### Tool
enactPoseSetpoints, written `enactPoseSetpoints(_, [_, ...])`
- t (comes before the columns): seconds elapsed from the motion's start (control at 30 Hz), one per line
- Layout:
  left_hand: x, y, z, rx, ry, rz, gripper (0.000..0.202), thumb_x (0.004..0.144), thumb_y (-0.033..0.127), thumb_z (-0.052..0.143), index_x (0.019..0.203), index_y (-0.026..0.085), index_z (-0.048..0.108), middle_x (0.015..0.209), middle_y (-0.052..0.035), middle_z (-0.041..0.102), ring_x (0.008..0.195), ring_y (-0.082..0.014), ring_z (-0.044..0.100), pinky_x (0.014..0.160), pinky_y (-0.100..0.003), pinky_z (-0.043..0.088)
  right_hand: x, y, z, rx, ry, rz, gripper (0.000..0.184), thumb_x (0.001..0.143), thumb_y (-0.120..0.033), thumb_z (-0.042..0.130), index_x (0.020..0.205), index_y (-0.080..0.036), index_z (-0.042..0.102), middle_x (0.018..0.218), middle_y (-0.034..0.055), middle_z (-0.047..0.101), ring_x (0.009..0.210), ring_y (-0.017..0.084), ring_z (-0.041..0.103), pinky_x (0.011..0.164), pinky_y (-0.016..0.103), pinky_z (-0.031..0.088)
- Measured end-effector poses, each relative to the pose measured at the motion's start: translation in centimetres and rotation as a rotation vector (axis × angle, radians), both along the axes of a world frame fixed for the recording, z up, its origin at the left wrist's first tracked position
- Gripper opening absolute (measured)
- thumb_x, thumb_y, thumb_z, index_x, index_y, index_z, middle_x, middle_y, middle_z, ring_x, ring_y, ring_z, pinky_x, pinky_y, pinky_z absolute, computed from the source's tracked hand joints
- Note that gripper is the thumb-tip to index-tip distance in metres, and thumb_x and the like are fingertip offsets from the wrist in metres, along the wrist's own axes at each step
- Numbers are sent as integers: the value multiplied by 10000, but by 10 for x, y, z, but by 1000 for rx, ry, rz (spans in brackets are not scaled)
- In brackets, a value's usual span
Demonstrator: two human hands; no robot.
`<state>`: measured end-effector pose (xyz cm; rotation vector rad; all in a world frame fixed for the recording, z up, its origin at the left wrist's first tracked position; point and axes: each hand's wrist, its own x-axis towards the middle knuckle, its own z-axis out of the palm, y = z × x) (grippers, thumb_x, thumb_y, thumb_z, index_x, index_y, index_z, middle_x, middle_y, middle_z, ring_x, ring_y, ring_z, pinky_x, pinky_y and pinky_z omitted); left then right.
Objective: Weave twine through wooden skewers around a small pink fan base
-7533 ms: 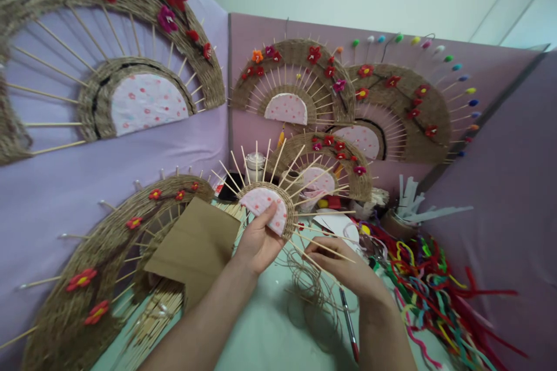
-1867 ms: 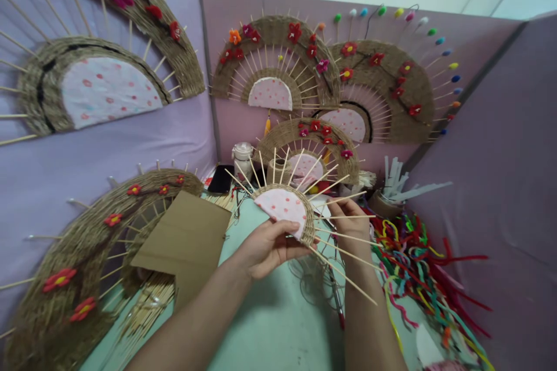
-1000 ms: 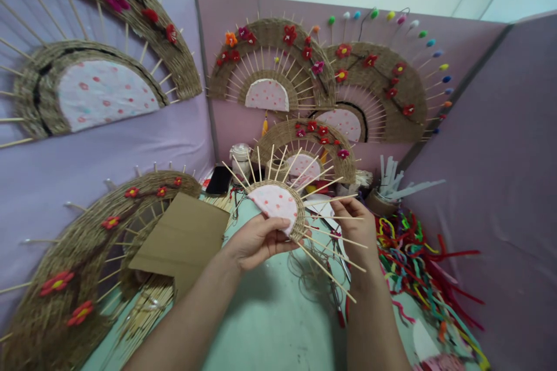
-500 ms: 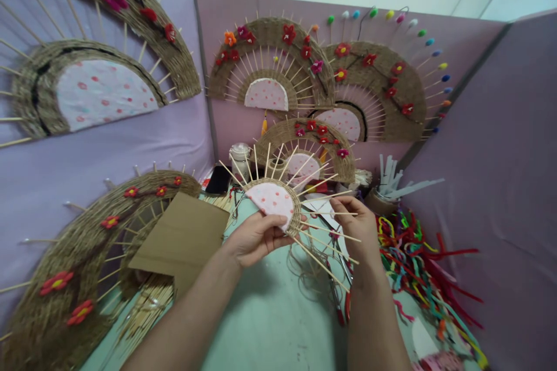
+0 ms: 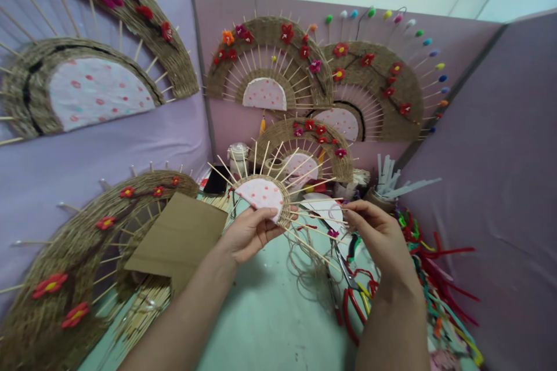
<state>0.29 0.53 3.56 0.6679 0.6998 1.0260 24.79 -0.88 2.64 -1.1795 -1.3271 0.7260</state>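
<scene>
My left hand (image 5: 248, 233) grips a small half-made fan (image 5: 262, 196): a pink dotted half-disc edged with woven jute, with thin wooden sticks spreading out from it. My right hand (image 5: 378, 234) is just right of the fan, fingers pinched near the stick tips, apparently on a thin jute strand that I cannot make out clearly. A loose tangle of jute twine (image 5: 308, 261) lies on the green table below the fan.
A brown cardboard piece (image 5: 179, 240) lies left of my arm. Red-handled pliers (image 5: 354, 295) and a heap of coloured pipe cleaners (image 5: 429, 278) lie at the right. Finished woven fans with red flowers hang on the purple panels (image 5: 100, 151); a large one (image 5: 87, 255) leans at the left.
My right hand has drawn away to the right of the sticks. The fan and my left hand have shifted slightly left and down. The pliers on the table show more.
</scene>
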Motion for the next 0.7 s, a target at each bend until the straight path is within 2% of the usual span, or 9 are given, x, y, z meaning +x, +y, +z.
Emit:
enactPoseSetpoints(0.17, [1, -2, -4, 35, 20, -90, 227, 775, 113, 598, 999, 101, 628, 987, -136, 712, 814, -161, 680, 733, -249, 546, -1, 1, -3, 129, 126, -150, 188, 716, -339, 715, 843, -206, 673, 715, 7, 610, 629, 137, 530, 576, 261, 412])
enactPoseSetpoints(0.33, [0, -6, -5, 40, -8, -205, 217, 750, 137, 639, 966, 126, 656, 932, -107, 716, 810, -159, 670, 740, -264, 535, -4, 13, -11, 40, 227, -106, 225, 689, -376, 722, 807, -192, 672, 656, -14, 595, 558, 106, 496, 521, 236, 369])
enactPoseSetpoints(0.43, [3, -10, -4, 26, -28, -299, 256, 732, 140, 651, 988, 123, 654, 952, -122, 702, 841, -184, 660, 740, -298, 529, -20, 22, -14, 14, 225, -114, 231, 674, -389, 720, 763, -183, 667, 614, -27, 583, 523, 94, 467, 499, 228, 350])
enactPoseSetpoints(0.53, [8, -14, -6, 1, -61, -351, 284, 692, 118, 669, 976, 126, 650, 936, -114, 690, 794, -178, 644, 726, -328, 523, -43, 30, -18, 46, 220, -150, 214, 670, -376, 714, 727, -179, 654, 628, -21, 595, 549, 105, 482, 525, 236, 374])
enactPoseSetpoints(0.7, [15, -16, -9, -72, -61, -322, 265, 678, 153, 685, 937, 133, 636, 830, -81, 670, 684, -152, 615, 638, -302, 503, -67, 35, -24, 67, 214, -91, 211, 682, -369, 693, 702, -169, 630, 644, -6, 598, 591, 123, 503, 576, 256, 411])
